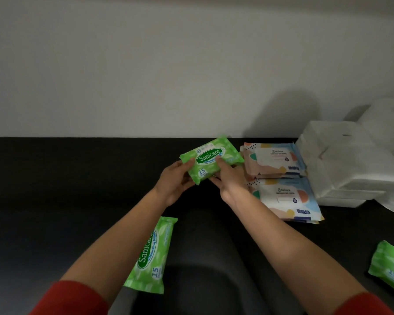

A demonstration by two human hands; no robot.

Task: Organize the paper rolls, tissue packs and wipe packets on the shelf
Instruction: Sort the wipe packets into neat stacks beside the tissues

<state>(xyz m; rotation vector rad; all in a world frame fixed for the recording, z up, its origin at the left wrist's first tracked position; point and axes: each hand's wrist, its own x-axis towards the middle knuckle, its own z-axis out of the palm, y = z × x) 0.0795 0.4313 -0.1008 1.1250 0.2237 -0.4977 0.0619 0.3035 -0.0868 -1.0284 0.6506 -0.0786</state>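
— Holding one green wipe packet [208, 159] in both hands, you've got it above the black shelf [77, 178], far middle, label up, tilted.
— Grip check: your left hand [173, 185] curls round the packet's left end. Your right hand [229, 178] pinches the near right edge, thumb on the label, fingers underneath.
— Just right of that packet sit two piles of pastel wipe packs, the far pile [275, 161] and the near pile [287, 198], touching each other.
— Right of those, white tissue packs [341, 164] are stacked close against them. Behind, far right, there's a white bundle [387, 119]; can't tell what it is.
— Flat on the shelf: second green packet [152, 255] near left, partly under your left forearm; third green packet [390, 267] near right, cut by the frame edge.
— Red sleeves [73, 298] cover your upper arms. White wall [146, 64] stands behind the shelf.
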